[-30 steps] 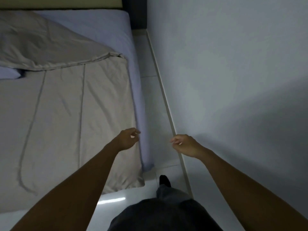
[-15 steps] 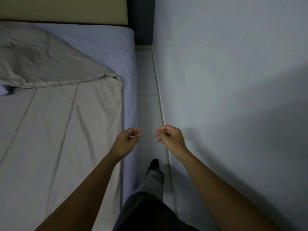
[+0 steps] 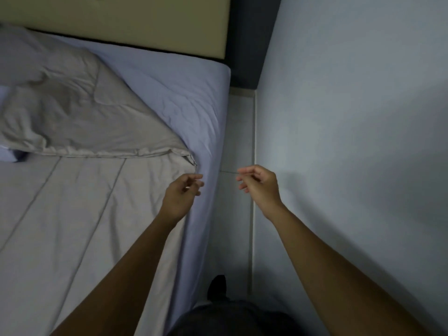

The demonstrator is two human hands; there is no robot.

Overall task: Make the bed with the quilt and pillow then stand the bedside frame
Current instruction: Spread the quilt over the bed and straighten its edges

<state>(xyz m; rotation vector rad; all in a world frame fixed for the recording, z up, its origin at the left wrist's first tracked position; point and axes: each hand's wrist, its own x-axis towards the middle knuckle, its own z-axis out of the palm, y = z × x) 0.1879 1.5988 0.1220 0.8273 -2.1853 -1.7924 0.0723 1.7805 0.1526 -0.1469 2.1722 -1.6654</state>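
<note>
1. We stand in a narrow strip of tiled floor (image 3: 238, 141) between the bed and the wall (image 3: 351, 129); the wall closes off our right side.
2. Our left hand (image 3: 180, 196) hovers, fingers loose, over the quilt (image 3: 80, 214) edge, near its folded-back corner; the mattress top is open to reach.
3. Our right hand (image 3: 259, 184) hangs over the floor strip, empty air between both hands.
4. Ahead, the headboard (image 3: 121, 23) and a dark panel (image 3: 249, 42) end the strip.
</note>
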